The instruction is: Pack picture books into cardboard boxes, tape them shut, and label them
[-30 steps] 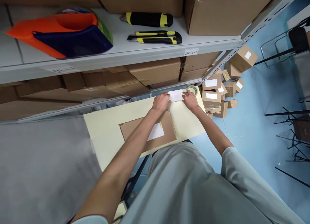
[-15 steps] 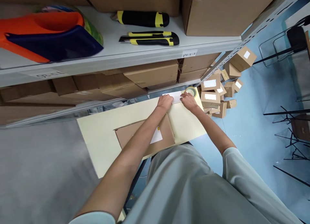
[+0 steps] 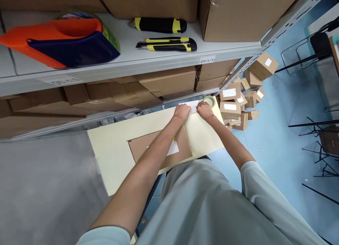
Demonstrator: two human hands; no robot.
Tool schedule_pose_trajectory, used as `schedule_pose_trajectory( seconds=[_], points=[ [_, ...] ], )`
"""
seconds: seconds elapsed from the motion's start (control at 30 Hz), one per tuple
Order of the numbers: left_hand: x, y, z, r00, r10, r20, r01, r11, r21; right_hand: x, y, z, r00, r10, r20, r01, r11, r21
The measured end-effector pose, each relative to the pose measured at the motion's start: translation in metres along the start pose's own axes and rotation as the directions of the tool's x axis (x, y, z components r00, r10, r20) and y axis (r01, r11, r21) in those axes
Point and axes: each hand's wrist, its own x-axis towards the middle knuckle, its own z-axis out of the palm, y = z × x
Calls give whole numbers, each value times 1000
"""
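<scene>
A white paper sheet (image 3: 193,106) lies at the far side of the cream tabletop (image 3: 111,146), between my hands. My left hand (image 3: 182,112) is closed at the sheet's left end, knuckles up. At its right end my right hand (image 3: 204,109) is closed too, fingertips curled on the edge. Just beyond the right hand sits a roll of tape (image 3: 210,101). Under my left forearm a flat brown cardboard box (image 3: 143,145) rests on the table, with a white label (image 3: 173,148) partly covered by the arm.
Above the table runs a grey shelf (image 3: 127,61) holding two yellow-black utility knives (image 3: 169,43), an orange and navy plastic object (image 3: 71,43) and large cartons (image 3: 246,15). Several boxes fill the lower shelf. Labelled parcels (image 3: 230,107) are piled on the floor to the right, with chairs beyond.
The view has shifted slightly, so the shelf items appear a little further right. Both hands stay at the ends of the paper sheet, with little visible movement.
</scene>
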Motion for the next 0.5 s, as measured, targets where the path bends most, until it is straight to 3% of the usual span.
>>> schedule_pose_trajectory(
  seconds=[0.5],
  points=[
    [-19,-3,-5,996,62,-65,-61,998,21,2,-23,-4,989,143,20,-143,990,8]
  ],
)
